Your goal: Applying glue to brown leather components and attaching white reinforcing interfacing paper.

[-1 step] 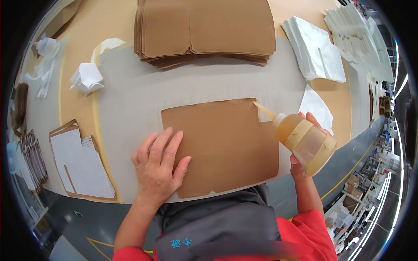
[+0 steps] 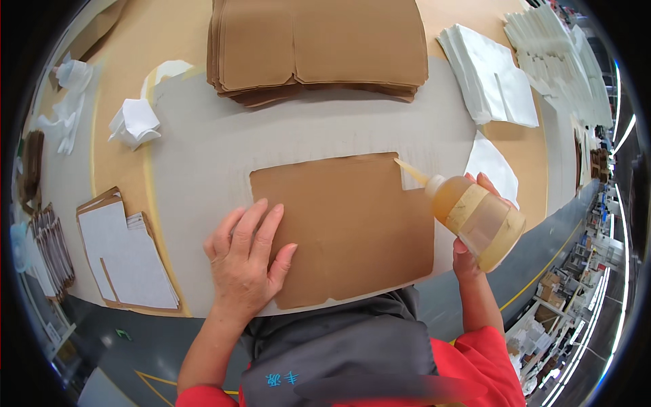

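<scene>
- From the head view, we judge the step in hand to be setting liquid along the edge of a brown sheet (image 2: pixel 352 237), which lies flat on the table (image 2: pixel 190 169) right in front of us.
- Our left hand (image 2: pixel 247 254) holds nothing: its fingers are loosely spread, their tips over the sheet's left edge, seemingly steadying it.
- Our right hand (image 2: pixel 464 262) has its fingers closed around a clear bottle (image 2: pixel 478 216) of amber liquid, tilted so the nozzle (image 2: pixel 413 171) meets the sheet's upper right corner, beside the notch (whether it touches or only hovers, we cannot tell).
- The next move, as we see it, calls for a light, even squeeze, the tip kept close to the edge and the sheet held from sliding.
- The table bears a grey covering over a tan top, with faint streaks beyond the sheet's far edge.
- Beyond the sheet sits a stack of brown sheets (image 2: pixel 359 47); to its right, a white folded stack (image 2: pixel 491 78); leftward, a crumpled white paper (image 2: pixel 134 123) and white-faced pieces (image 2: pixel 125 247).
- Around us, the room shows a grey-green floor (image 2: pixel 129 346) with yellow lines, cluttered shelves (image 2: pixel 553 305) and bright strip lights (image 2: pixel 622 247) at right.
</scene>
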{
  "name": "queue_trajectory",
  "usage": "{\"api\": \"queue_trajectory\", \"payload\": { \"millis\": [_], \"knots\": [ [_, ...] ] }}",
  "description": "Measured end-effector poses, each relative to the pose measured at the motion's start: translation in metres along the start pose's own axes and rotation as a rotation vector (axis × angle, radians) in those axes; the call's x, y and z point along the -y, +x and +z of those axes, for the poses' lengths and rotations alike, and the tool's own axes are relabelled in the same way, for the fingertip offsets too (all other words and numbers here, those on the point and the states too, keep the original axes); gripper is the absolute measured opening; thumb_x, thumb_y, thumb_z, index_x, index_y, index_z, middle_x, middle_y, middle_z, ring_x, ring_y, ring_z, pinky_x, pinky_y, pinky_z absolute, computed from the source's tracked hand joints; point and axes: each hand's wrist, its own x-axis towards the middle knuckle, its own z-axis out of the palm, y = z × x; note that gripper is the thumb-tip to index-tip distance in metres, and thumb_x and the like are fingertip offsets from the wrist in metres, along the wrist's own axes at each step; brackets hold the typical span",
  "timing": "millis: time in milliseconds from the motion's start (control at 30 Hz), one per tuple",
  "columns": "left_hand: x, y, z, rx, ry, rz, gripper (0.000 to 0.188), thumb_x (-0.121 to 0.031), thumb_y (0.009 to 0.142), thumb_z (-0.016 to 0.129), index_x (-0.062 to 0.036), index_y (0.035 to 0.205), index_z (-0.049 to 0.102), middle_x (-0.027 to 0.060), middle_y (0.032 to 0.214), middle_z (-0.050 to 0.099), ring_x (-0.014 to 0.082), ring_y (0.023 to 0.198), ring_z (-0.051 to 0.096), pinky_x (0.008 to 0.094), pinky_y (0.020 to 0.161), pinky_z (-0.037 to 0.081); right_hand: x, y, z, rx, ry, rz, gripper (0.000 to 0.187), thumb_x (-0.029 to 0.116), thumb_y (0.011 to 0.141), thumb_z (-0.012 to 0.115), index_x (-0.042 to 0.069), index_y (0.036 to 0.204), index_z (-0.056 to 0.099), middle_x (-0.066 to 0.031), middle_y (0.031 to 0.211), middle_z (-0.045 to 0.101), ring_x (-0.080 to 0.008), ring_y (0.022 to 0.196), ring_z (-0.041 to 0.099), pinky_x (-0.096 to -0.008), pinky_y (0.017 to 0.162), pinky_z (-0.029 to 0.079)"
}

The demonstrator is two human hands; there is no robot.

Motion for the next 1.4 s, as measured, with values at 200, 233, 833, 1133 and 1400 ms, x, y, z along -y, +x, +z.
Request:
{"api": "queue_trajectory", "payload": {
  "millis": [200, 233, 833, 1133, 1400],
  "knots": [
    [-0.001, 0.0, 0.0, -0.002, 0.011, 0.006, 0.049, -0.029, 0.086, 0.072, -0.0107, 0.131, 0.064, 0.0055, 0.138, 0.057, 0.0278, 0.122, 0.05, 0.0392, 0.102, 0.035, 0.006, -0.007, -0.004, -0.019, 0.025, 0.11, 0.103, 0.075, 0.076, 0.069, 0.011, 0.146, 0.029, -0.0213, 0.15, 0.044, -0.0407, 0.135, 0.05, -0.0546, 0.112, 0.04],
    [0.0, 0.0, 0.001, -0.003, 0.01, 0.007, 0.049, -0.029, 0.087, 0.072, -0.0108, 0.132, 0.064, 0.0056, 0.138, 0.057, 0.028, 0.122, 0.05, 0.0391, 0.102, 0.035, 0.006, -0.011, -0.006, -0.02, 0.024, 0.111, 0.103, 0.075, 0.076, 0.069, 0.011, 0.146, 0.029, -0.0213, 0.15, 0.044, -0.0407, 0.135, 0.05, -0.0546, 0.112, 0.04],
    [-0.001, 0.0, 0.002, -0.018, 0.05, 0.024, 0.053, -0.029, 0.085, 0.075, -0.0128, 0.134, 0.063, 0.0041, 0.138, 0.057, 0.0272, 0.122, 0.052, 0.04, 0.102, 0.035, -0.003, -0.042, -0.047, -0.172, 0.095, 0.138, 0.099, 0.061, 0.069, 0.086, 0.012, 0.139, 0.037, -0.0227, 0.146, 0.048, -0.0379, 0.133, 0.053, -0.0526, 0.112, 0.042],
    [-0.003, 0.002, 0.001, -0.014, 0.064, 0.029, 0.049, -0.025, 0.088, 0.069, -0.0096, 0.134, 0.061, 0.0065, 0.138, 0.058, 0.0288, 0.125, 0.049, 0.0405, 0.106, 0.033, 0.005, -0.063, -0.064, -0.136, 0.219, 0.241, 0.102, 0.058, 0.077, 0.081, 0.018, 0.153, 0.026, -0.0199, 0.15, 0.044, -0.0373, 0.136, 0.049, -0.0525, 0.112, 0.041],
    [-0.004, 0.001, 0.001, -0.031, 0.076, 0.039, 0.047, -0.024, 0.091, 0.067, -0.0095, 0.135, 0.061, 0.0062, 0.137, 0.058, 0.0286, 0.125, 0.049, 0.0407, 0.106, 0.033, 0.012, -0.098, -0.075, -0.131, 0.23, 0.252, 0.099, 0.059, 0.074, 0.083, 0.011, 0.146, 0.034, -0.0207, 0.147, 0.047, -0.035, 0.134, 0.052, -0.0511, 0.111, 0.042]
  ]
}}
